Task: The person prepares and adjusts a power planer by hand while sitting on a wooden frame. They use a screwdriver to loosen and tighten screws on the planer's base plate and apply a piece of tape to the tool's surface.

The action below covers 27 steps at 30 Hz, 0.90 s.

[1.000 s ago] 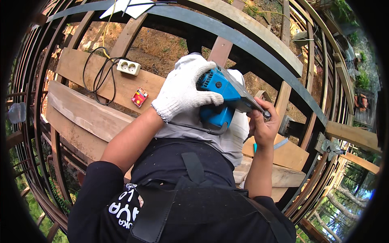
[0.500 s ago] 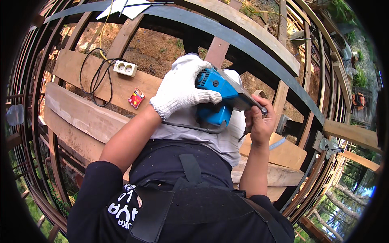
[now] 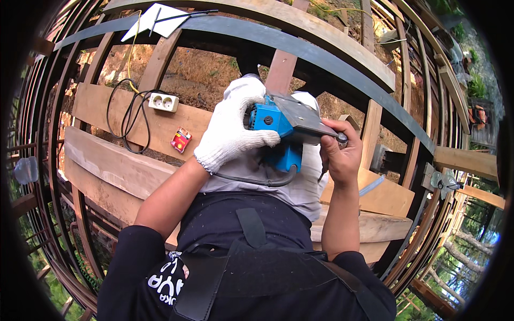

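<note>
My left hand [image 3: 230, 125], in a white knit glove, is wrapped round the body of a blue electric planer [image 3: 270, 119] above my lap. Its dark metal base plate [image 3: 302, 115] faces upward and slants down to the right. My right hand [image 3: 345, 155], bare, grips that plate's end at the round metal knob; a small dark object shows beneath its fingers, too small to name. A grey-black cord [image 3: 265, 182] runs from the planer under my left wrist.
A white socket strip [image 3: 163, 102], a looped black cable [image 3: 128, 136] and a red packet [image 3: 181, 139] lie on planks [image 3: 107, 160] to the left. A white sheet [image 3: 139, 29] with dark rods rests beyond the curved grey beam [image 3: 348, 64]. Soil shows between boards.
Both hands have shifted slightly up and leftward with the planer, whose base plate has turned to face more upward. The surrounding view has shifted a little.
</note>
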Motion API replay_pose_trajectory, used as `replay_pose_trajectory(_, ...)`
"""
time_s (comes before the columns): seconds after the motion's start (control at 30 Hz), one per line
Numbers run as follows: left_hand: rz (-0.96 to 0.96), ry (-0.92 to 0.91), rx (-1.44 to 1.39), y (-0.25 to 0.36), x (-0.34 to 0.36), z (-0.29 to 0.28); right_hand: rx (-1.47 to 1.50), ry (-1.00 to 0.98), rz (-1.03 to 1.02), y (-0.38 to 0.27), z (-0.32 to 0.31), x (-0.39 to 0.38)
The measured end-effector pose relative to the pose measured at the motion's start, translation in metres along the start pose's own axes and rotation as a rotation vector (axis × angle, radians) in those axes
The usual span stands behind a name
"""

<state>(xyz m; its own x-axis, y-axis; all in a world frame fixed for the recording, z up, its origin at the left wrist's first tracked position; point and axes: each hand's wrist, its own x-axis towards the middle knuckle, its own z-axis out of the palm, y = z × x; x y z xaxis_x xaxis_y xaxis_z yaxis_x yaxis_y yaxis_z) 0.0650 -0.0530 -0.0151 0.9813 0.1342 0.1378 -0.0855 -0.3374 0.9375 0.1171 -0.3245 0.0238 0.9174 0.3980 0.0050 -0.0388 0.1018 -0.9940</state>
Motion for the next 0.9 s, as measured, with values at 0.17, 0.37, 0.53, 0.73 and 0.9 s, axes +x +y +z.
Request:
replay_pose_trajectory(0.17,-0.195,-0.153,-0.19,-0.004,-0.004,-0.008,-0.084,0.013,-0.004,-0.005,0.016,0.0)
replay_pose_trajectory(0.37,-0.329,-0.205,-0.43,0.001,0.003,-0.011,-0.183,-0.001,-0.056,-0.002,0.027,0.006)
replay_pose_trajectory(0.53,-0.284,-0.225,-0.401,-0.008,0.009,-0.014,-0.126,0.003,-0.082,-0.001,0.032,0.014)
replay_pose_trajectory(0.73,-0.321,-0.225,-0.53,-0.013,0.004,-0.013,-0.213,-0.012,-0.063,0.0,0.032,0.011)
replay_pose_trajectory(0.9,-0.302,-0.231,-0.517,-0.015,0.002,-0.012,-0.265,-0.015,-0.084,-0.001,0.03,0.009)
